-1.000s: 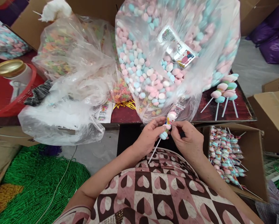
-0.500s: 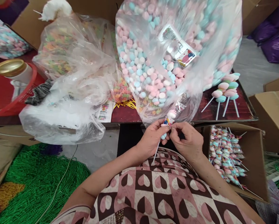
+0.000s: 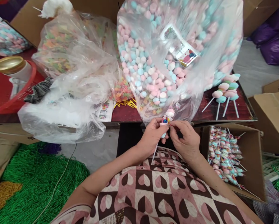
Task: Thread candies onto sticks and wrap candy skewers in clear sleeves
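My left hand (image 3: 152,134) is closed around a marshmallow candy stick (image 3: 165,122), its white stick pointing down toward my lap. Facing it, my right hand (image 3: 186,138) pinches a clear wrapper (image 3: 178,107) at the top of the same stick. Both hands meet just below the table's front edge. Right above them leans a large clear bag of pink, blue and white marshmallows (image 3: 153,65).
Several bare marshmallow sticks (image 3: 224,91) lie on the dark table (image 3: 243,109) at right. A cardboard box (image 3: 254,158) of wrapped sticks stands at lower right. Clear bags with coloured candy (image 3: 67,62) fill the left, beside a red basket (image 3: 4,93). Green netting (image 3: 32,180) lies lower left.
Both hands have risen slightly toward the table edge with the candy stick. The wrapper has slid further down over the candy's top.
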Demonstrator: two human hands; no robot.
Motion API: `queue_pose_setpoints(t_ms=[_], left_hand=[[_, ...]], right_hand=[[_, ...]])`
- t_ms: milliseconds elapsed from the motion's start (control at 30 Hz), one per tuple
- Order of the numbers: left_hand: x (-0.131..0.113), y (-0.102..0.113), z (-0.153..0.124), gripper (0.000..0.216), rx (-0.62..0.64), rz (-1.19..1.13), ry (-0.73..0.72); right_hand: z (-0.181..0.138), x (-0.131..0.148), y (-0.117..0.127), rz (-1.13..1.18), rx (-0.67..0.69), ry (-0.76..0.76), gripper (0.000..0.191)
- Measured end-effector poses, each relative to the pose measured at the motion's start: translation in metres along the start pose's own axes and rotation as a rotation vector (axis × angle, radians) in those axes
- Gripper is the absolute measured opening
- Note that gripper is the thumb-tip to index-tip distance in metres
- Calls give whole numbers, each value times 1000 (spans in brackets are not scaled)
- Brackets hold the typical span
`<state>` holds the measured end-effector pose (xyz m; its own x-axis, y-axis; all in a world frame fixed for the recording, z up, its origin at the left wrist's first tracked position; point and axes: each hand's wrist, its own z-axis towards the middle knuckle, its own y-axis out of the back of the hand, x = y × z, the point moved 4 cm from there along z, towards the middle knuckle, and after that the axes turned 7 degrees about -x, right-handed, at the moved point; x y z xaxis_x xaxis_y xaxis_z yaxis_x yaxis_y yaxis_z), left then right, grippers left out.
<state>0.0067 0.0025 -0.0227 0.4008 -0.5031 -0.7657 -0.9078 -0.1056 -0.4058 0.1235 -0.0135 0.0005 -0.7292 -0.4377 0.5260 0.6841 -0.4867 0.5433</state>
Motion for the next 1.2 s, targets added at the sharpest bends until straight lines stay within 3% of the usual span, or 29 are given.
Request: queue_pose_setpoints(t_ms=[500,667,833,967,1200], left_hand=[[4,4,2,25,-52,146,-63],[7,4,1,28,4,75,11],[2,0,-1,15,186,-167,160],[1,0,-1,22,240,-240,201],[9,1,2,30,72,-277,159]], right_hand=[[10,8,2,-55,14,130,15],[7,13,3,-30,35,132,17],[5,7,6,46,85,-91,13],[6,2,10,114,61,-263,11],[3,9,6,-9,87,-13,14]])
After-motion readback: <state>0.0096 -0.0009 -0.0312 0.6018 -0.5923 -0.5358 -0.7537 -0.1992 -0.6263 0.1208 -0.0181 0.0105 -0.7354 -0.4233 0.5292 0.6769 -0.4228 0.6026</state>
